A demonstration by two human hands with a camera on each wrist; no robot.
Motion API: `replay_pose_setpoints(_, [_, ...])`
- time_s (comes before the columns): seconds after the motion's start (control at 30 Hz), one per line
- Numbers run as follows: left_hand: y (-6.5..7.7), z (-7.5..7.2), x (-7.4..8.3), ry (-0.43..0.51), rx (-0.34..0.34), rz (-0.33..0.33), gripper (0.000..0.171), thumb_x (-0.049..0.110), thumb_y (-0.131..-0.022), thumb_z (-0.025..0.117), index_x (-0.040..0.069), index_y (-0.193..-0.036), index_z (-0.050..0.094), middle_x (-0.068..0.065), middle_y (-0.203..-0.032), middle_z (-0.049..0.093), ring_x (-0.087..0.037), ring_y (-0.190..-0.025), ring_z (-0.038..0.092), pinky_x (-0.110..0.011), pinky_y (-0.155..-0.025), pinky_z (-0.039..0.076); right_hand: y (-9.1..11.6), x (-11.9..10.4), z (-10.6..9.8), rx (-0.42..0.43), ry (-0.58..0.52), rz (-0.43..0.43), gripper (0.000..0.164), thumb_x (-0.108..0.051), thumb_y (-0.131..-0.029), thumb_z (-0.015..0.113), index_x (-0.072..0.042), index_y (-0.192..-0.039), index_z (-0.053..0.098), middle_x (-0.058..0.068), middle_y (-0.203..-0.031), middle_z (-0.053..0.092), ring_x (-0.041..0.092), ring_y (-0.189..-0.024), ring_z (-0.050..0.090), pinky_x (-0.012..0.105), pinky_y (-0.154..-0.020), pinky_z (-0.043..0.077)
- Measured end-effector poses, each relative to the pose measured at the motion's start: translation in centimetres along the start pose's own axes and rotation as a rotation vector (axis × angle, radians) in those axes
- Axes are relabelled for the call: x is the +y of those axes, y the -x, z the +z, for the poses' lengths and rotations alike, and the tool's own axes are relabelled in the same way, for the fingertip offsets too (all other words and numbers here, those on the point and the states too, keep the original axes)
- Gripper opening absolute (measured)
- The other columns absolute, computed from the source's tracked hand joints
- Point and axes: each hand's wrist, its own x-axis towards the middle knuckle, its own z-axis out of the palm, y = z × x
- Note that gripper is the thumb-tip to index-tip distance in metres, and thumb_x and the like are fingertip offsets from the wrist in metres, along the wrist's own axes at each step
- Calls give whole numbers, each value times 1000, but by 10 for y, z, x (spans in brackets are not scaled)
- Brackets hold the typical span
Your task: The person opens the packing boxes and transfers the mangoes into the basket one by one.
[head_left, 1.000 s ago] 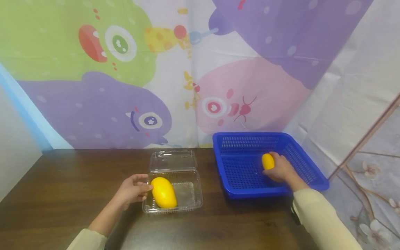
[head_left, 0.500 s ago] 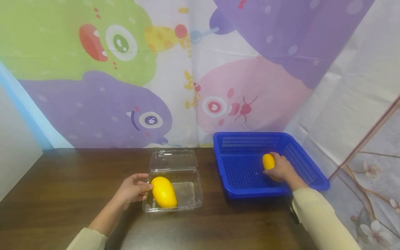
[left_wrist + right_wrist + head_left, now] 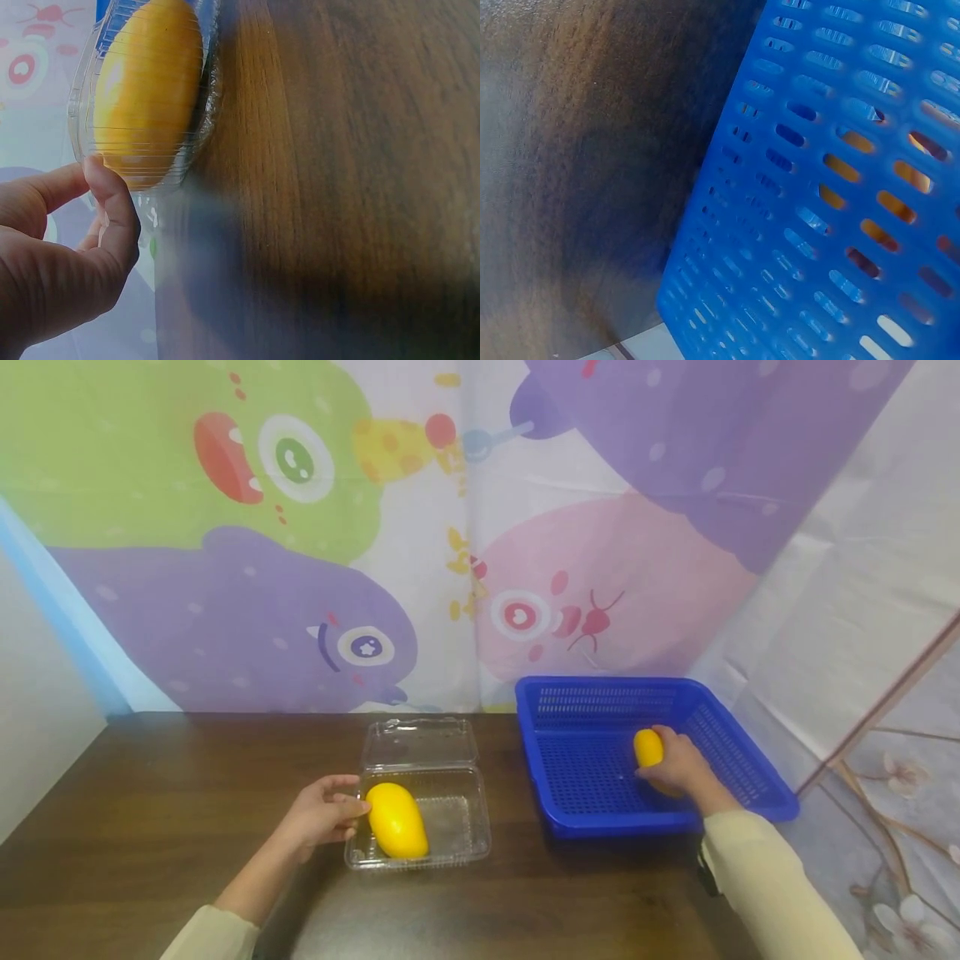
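A yellow mango [image 3: 397,821] lies in the left part of a clear plastic clamshell box [image 3: 453,817], whose lid [image 3: 420,745] is folded back. My left hand [image 3: 324,812] pinches the box's left rim between thumb and finger, close beside the mango; the left wrist view shows the fingertips on the rim [image 3: 75,124]. Inside the blue basket [image 3: 551,760], my right hand [image 3: 677,763] grips a second yellow mango [image 3: 648,747], partly covered by the fingers. Through slots in the basket wall [image 3: 780,187], the right wrist view shows only bits of yellow and of the hand.
Both containers stand on a dark brown wooden table [image 3: 187,810], the basket to the right of the box. A cloth with cartoon figures [image 3: 300,552] hangs behind the table. A pale floral panel [image 3: 892,793] borders the basket's right side.
The head view has shifted slightly, so everything sits a little further right in it. Both hands keep their holds, and neither mango has visibly moved within its container.
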Motion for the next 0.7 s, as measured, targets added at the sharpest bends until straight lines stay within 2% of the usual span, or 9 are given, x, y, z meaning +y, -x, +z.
replay_pose_setpoints(0.7, [-2, 0, -1, 48, -5, 1, 59, 3, -84, 64, -6, -134, 35, -6, -88, 56, -11, -63, 52, -19, -55, 52, -5, -1, -3, -37, -3, 1, 85, -26, -73, 75, 10, -136, 31, 37, -113, 46, 44, -96, 50, 54, -79, 47])
